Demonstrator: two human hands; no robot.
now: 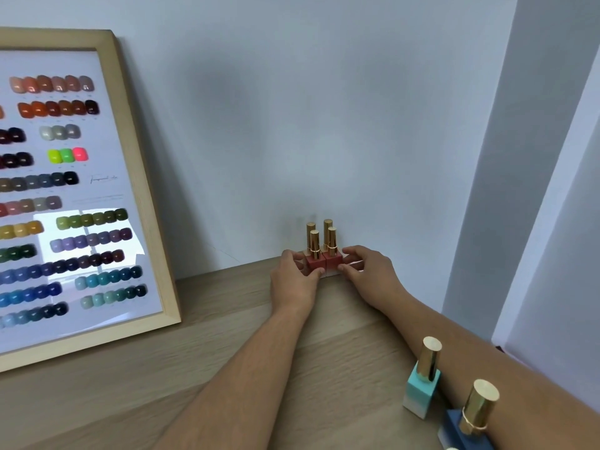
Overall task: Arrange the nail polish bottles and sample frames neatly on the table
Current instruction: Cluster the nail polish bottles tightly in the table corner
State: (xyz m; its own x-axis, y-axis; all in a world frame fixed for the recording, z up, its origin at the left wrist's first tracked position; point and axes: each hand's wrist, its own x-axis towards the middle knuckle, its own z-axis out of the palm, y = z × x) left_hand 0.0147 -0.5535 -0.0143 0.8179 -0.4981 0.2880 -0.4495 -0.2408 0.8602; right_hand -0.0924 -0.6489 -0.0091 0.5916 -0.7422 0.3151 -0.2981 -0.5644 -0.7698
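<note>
A wooden surface (pixel 227 352) runs up to a pale wall (pixel 324 108). At the far edge, against the wall, stands a tight cluster of four nail polish bottles (pixel 321 254) with gold caps, set two by two. The two front bottles have red bodies and touch each other side by side; the bodies of the two rear bottles are mostly hidden.

The left hand (pixel 293 277) sits at the left of the cluster, its grip pressed against the left front bottle with the thumb on the lower front corner. The right hand (pixel 367 271) sits at the right of the cluster, its grip closed on the right front bottle with thumb in front and fingers behind. Both forearms reach across the surface.

A sample frame (pixel 81 196) in light wood leans upright against the wall at the left, its bottom edge on the surface. It shows rows of coloured nail swatches.

Near the right forearm stand two more bottles: a light blue bottle (pixel 422 381) and, closer to the camera, a dark blue bottle (pixel 467 423), both upright with gold caps.
</note>
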